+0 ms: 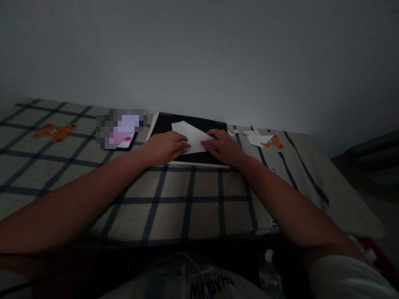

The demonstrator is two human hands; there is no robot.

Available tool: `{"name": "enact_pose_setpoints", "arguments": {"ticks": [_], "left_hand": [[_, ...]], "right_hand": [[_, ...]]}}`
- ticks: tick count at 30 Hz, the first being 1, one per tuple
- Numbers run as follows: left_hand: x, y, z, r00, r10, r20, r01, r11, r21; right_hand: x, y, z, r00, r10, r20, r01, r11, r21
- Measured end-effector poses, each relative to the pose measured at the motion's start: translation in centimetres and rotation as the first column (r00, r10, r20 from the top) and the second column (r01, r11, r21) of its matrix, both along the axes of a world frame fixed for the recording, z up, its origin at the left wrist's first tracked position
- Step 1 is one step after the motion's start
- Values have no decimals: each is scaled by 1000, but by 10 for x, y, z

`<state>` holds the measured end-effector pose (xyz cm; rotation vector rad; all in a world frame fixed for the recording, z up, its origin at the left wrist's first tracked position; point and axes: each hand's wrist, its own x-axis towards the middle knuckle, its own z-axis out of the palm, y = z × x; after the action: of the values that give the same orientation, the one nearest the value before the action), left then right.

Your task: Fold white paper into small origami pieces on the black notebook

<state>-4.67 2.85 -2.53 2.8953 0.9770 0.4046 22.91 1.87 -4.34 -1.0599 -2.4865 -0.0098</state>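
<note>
Two hands, left hand (166, 146) and right hand (223, 146), rest loosely spread fingers on white paper (195, 135) between them, seemingly steadying it; pinching cannot be confirmed. Black pad (166, 123) beneath the fingers presumably gives firm backing.

Dim scene, plain wall (199, 54) behind. Left hand (166, 147) and right hand (225, 146) both on white paper (193, 135), one each side, pinch or press unclear. Paper lies on black-topped pad (163, 123), on checked cloth (205, 187) with orange bear print (54, 132). Device (126, 144) left of pad, screen pixelated. Folded white paper piece (258, 139) right of pad.
</note>
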Motion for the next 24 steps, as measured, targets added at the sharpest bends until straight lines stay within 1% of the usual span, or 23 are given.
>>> {"name": "enact_pose_setpoints", "arguments": {"ticks": [3, 7, 11, 14, 16, 19, 22, 24], "left_hand": [[2, -2, 0, 999, 34, -3, -34, 999, 17], [5, -5, 1, 994, 86, -64, -82, 995, 55], [3, -3, -2, 995, 101, -1, -101, 995, 2], [0, 1, -5, 995, 84, 50, -82, 996, -48], [-2, 3, -6, 996, 69, 50, -66, 996, -53], [-2, 4, -6, 998, 66, -15, -66, 998, -9], [-1, 2, -3, 991, 80, -109, -77, 997, 32], [0, -1, 0, 985, 82, -151, -78, 996, 37]], "right_hand": [[0, 0, -1, 1000, 3, -6, -3, 1000, 11], [0, 1, -3, 1000, 12, -16, -12, 1000, 1], [4, 5, -1, 995, 59, -75, -63, 996, -65], [9, 7, 2, 982, 91, -162, -113, 985, -131], [12, 8, 3, 974, 98, -204, -130, 980, -151], [15, 10, 4, 970, 120, -211, -151, 979, -135], [17, 11, 3, 978, 149, -146, -166, 980, -112], [19, 12, 2, 982, 162, -96, -172, 979, -110]]}}
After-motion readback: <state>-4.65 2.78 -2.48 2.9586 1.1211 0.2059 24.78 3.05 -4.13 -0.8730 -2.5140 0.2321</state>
